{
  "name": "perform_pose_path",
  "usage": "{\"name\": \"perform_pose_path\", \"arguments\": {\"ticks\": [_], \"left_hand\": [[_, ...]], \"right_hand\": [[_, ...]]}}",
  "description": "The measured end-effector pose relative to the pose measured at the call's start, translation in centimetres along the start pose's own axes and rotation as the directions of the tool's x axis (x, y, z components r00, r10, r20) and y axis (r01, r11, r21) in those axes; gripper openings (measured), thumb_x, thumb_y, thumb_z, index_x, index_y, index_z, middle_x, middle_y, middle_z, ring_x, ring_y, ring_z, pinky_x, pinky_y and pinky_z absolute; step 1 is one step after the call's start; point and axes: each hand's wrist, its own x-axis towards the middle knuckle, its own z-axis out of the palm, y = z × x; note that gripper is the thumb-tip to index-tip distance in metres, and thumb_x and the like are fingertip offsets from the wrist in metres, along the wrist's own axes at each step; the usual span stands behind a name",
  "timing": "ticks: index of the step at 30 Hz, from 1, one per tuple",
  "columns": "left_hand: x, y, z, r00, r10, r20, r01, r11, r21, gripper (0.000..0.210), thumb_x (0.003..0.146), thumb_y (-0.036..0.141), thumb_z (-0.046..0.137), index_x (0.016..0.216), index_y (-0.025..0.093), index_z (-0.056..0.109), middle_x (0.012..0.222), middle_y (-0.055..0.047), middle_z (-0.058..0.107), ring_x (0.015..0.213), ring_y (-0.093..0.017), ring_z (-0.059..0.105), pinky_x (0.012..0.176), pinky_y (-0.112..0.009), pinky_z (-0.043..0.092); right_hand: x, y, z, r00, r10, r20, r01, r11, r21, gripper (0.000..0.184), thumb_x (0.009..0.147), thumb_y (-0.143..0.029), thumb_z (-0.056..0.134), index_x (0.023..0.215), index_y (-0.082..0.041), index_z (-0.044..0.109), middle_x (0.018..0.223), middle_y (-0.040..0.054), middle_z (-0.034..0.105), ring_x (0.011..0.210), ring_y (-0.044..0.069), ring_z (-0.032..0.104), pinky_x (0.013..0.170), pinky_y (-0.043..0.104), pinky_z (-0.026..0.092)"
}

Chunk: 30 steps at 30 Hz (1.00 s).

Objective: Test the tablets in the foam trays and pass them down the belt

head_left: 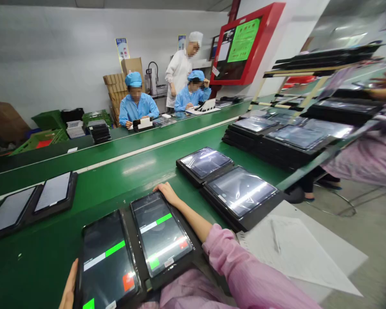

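Head view: looking down a long green surface (122,184), so I'm just going left to right.
Far-left tray: a black one (73,184) with two pale-screened tablets side by side, sitting on the green, no hand on it.
Left hand: down at the bottom edge of the frame (69,287), up against the outer left side of the black tray (137,246). Fingers look close together, but the tips go out of sight, so can't tell how far they're closed.
Black tray: tilted a bit, right between the person's two hands at the near side of the surface. Can't tell how much of it is resting on the green.
Left tablet: in the tray (106,257), lit, with a white-and-green bar, a red block and a green patch.
Right tablet: next to it in the same tray (161,234), same colours on screen.
Right hand: reaches over to the far right corner of the tray (168,193), fingers bent narrow over that edge and holding it.
Double tray: just beyond that hand (202,183), two glossy tablets in it.
Papers: white sheets (312,262) with a pen (275,236) on top, right of the pink sleeve (241,262).
Tray stack: black trays piled up (270,154), near a co-worker in pink (369,150) at far right.
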Motion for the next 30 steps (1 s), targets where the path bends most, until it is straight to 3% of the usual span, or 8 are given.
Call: {"name": "perform_pose_path", "arguments": {"ticks": [2, 5, 10, 14, 18, 23, 27, 30], "left_hand": [[-0.7, 0.8, 0.4, 0.999, 0.025, -0.032, -0.028, 0.993, -0.112, 0.08, 0.087, 0.076, 0.047, 0.156, 0.035, 0.038, 0.161, 0.007, 0.035, 0.152, -0.03, 0.024, 0.129, -0.042, 0.015], [-1.3, 2.0, 0.9, 0.997, 0.053, -0.06, -0.061, 0.986, -0.154, 0.073, 0.092, 0.064, 0.053, 0.155, 0.028, 0.041, 0.163, 0.001, 0.034, 0.153, -0.029, 0.022, 0.129, -0.042, 0.009], [-1.6, 3.4, 1.6, 0.993, 0.085, -0.077, -0.099, 0.975, -0.197, 0.079, 0.086, 0.062, 0.06, 0.153, 0.022, 0.045, 0.162, -0.006, 0.036, 0.153, -0.031, 0.023, 0.129, -0.043, 0.01], [-1.6, 3.5, 1.3, 0.991, 0.137, -0.009, -0.135, 0.963, -0.234, 0.086, 0.083, 0.056, 0.062, 0.156, 0.018, 0.037, 0.165, -0.009, 0.029, 0.154, -0.032, 0.019, 0.128, -0.045, 0.011], [-1.9, 3.3, 0.8, 0.972, 0.2, 0.124, -0.167, 0.957, -0.238, 0.088, 0.086, 0.049, 0.06, 0.161, 0.02, 0.024, 0.169, -0.008, 0.016, 0.155, -0.031, 0.011, 0.128, -0.046, 0.008], [-2.7, 3.5, 0.2, 0.932, 0.276, 0.235, -0.235, 0.954, -0.187, 0.096, 0.089, 0.051, 0.059, 0.163, 0.021, 0.005, 0.171, -0.009, 0.001, 0.156, -0.032, 0.0, 0.127, -0.048, 0.005], [-3.1, 4.1, -1.3, 0.906, 0.248, 0.344, -0.276, 0.961, 0.033, 0.099, 0.093, 0.051, 0.059, 0.162, 0.023, -0.006, 0.17, -0.012, -0.007, 0.156, -0.032, -0.003, 0.126, -0.052, 0.002], [-1.6, 6.2, -1.5, 0.921, 0.175, 0.348, -0.25, 0.951, 0.183, 0.089, 0.099, 0.053, 0.047, 0.161, 0.026, -0.011, 0.17, -0.013, -0.006, 0.156, -0.031, 0.0, 0.125, -0.056, 0.008]], "right_hand": [[0.0, -0.1, -0.1, 1.0, 0.002, -0.002, -0.002, 1.0, -0.003, 0.063, 0.106, -0.045, 0.018, 0.09, -0.023, 0.075, 0.103, 0.0043, 0.075, 0.096, 0.023, 0.061, 0.097, 0.042, 0.035], [-0.1, -0.4, -0.2, 1.0, 0.015, -0.003, -0.015, 1.0, -0.008, 0.063, 0.105, -0.047, 0.019, 0.089, -0.023, 0.075, 0.101, 0.0046, 0.076, 0.095, 0.023, 0.062, 0.097, 0.042, 0.036], [-0.7, -0.6, -0.7, 0.998, 0.06, -0.015, -0.06, 0.998, -0.003, 0.069, 0.103, -0.057, 0.016, 0.099, -0.022, 0.075, 0.106, 0.0094, 0.073, 0.103, 0.028, 0.058, 0.102, 0.046, 0.036], [-3.7, -1.9, -2.3, 0.987, -0.017, -0.162, 0.008, 0.998, -0.055, 0.073, 0.101, -0.066, 0.014, 0.117, -0.023, 0.071, 0.115, 0.0109, 0.064, 0.113, 0.03, 0.053, 0.105, 0.049, 0.036], [-9.8, -5.8, -3.6, 0.971, -0.231, 0.055, 0.236, 0.964, -0.121, 0.069, 0.102, -0.066, 0.017, 0.116, -0.031, 0.075, 0.122, 0.0095, 0.059, 0.116, 0.031, 0.048, 0.103, 0.051, 0.036], [-15.7, -10.9, -1.7, 0.825, -0.418, 0.379, 0.506, 0.846, -0.168, 0.058, 0.103, -0.062, 0.023, 0.117, -0.039, 0.075, 0.147, 0.0074, 0.046, 0.127, 0.036, 0.041, 0.105, 0.06, 0.029], [-16.9, -11.5, -0.6, 0.794, -0.448, 0.41, 0.571, 0.782, -0.251, 0.046, 0.101, -0.063, 0.037, 0.121, -0.04, 0.072, 0.154, 0.0083, 0.041, 0.131, 0.039, 0.039, 0.11, 0.067, 0.018], [-15.5, -9.5, -1.4, 0.873, -0.396, 0.285, 0.474, 0.828, -0.299, 0.041, 0.1, -0.059, 0.042, 0.127, -0.041, 0.068, 0.153, 0.0071, 0.042, 0.133, 0.037, 0.04, 0.112, 0.066, 0.019]]}}
